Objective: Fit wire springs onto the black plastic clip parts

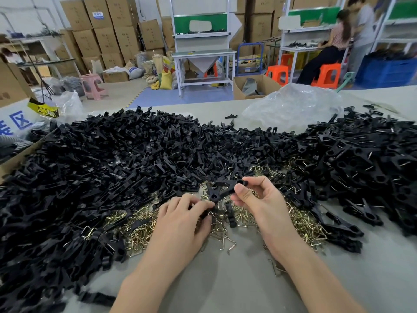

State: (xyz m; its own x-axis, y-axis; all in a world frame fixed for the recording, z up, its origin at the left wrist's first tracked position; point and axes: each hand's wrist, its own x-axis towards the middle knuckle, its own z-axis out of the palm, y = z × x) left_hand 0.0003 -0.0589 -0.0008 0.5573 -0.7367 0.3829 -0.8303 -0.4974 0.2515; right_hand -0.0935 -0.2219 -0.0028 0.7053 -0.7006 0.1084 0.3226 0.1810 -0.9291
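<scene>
A black plastic clip (222, 190) is held between both hands just above the table's middle. My right hand (259, 199) pinches its upper end with thumb and fingers. My left hand (182, 219) grips its lower end, fingers curled; whether a spring is in that hand I cannot tell. Beneath the hands lies a loose heap of brass-coloured wire springs (140, 231). A huge pile of black clip parts (126, 159) covers the table's left and centre. On the right lies a pile of clips with springs fitted (365, 159).
The grey table (225, 279) shows bare surface near me. A crumpled clear plastic bag (291, 107) lies at the back right, a cardboard box (13, 86) and white sack at the left edge. Two people stand at a far bench beside orange stools (327, 74).
</scene>
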